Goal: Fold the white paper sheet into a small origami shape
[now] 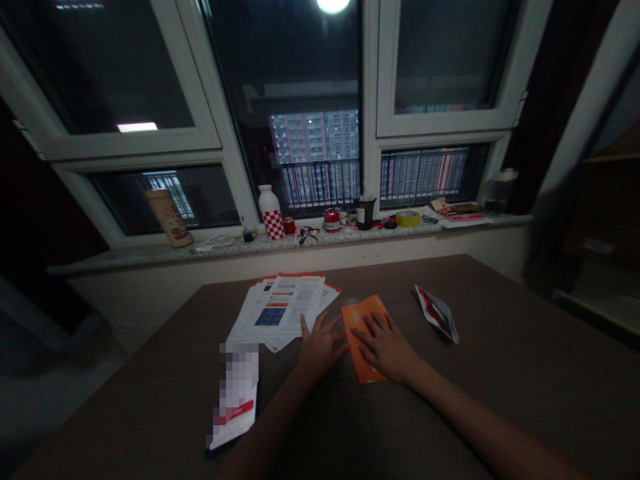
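An orange folded leaflet [356, 320] lies on the dark brown table [480, 400]. Flat on top of it rests my right hand [387, 347], its fingers spread. Just left of the leaflet is my left hand [323, 343], with fingers apart and nothing held; its fingertips are close to the leaflet's left edge. Beyond that hand, a fanned pile of printed sheets [285, 307] with orange edges covers part of the table. Whether the left thumb touches the sheets, I cannot tell.
A partly blurred flat item [240, 400], white with a red band, lies at the table's left. On the right is a half-open folded paper [436, 313]. The windowsill [230, 248] holds a checkered bottle [273, 213], a dark cup [365, 213], yellow tape [407, 219] and a tan tumbler [169, 219].
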Action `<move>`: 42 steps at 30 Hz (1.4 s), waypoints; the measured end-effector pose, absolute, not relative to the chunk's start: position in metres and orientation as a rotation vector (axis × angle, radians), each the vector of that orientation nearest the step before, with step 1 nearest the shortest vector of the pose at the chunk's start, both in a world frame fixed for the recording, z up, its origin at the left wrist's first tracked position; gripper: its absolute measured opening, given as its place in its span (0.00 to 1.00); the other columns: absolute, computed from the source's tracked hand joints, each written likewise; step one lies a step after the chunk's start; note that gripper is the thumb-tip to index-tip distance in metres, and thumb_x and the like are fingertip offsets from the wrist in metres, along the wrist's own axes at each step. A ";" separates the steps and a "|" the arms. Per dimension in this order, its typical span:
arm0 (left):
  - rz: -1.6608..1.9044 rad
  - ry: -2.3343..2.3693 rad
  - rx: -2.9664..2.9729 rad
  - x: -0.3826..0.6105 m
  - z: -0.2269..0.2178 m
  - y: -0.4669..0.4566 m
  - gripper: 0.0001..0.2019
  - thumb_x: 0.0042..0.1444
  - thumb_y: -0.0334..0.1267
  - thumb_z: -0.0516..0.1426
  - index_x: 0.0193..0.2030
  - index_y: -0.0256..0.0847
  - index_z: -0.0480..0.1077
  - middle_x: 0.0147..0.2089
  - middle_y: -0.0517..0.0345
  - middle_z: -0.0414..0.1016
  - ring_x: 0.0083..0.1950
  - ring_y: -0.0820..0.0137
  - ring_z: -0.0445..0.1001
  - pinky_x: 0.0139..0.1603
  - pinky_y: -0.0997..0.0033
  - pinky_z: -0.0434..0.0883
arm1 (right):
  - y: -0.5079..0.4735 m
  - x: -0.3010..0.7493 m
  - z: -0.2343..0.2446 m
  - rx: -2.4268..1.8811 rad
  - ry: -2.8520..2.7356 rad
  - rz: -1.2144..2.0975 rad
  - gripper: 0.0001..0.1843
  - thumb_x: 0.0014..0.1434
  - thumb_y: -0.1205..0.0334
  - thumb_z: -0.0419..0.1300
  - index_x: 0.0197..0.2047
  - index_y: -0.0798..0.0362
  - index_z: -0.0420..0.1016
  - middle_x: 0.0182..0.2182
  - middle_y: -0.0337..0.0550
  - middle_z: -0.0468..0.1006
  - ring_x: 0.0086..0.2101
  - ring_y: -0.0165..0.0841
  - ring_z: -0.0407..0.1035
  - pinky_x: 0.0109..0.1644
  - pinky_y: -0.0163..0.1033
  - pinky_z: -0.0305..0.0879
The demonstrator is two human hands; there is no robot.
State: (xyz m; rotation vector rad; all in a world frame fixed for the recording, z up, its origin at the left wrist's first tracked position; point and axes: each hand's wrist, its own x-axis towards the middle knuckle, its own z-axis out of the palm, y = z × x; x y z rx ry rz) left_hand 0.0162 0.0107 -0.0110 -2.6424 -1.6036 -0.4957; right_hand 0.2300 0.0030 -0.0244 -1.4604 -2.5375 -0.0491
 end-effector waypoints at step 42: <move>-0.374 -1.664 -2.650 0.015 -0.011 0.014 0.15 0.60 0.54 0.54 0.51 0.61 0.74 0.67 0.63 0.62 0.71 0.44 0.48 0.62 0.24 0.24 | 0.002 0.229 -0.023 -1.467 -2.529 -0.049 0.27 0.67 0.47 0.46 0.67 0.39 0.59 0.68 0.48 0.55 0.66 0.51 0.44 0.67 0.61 0.31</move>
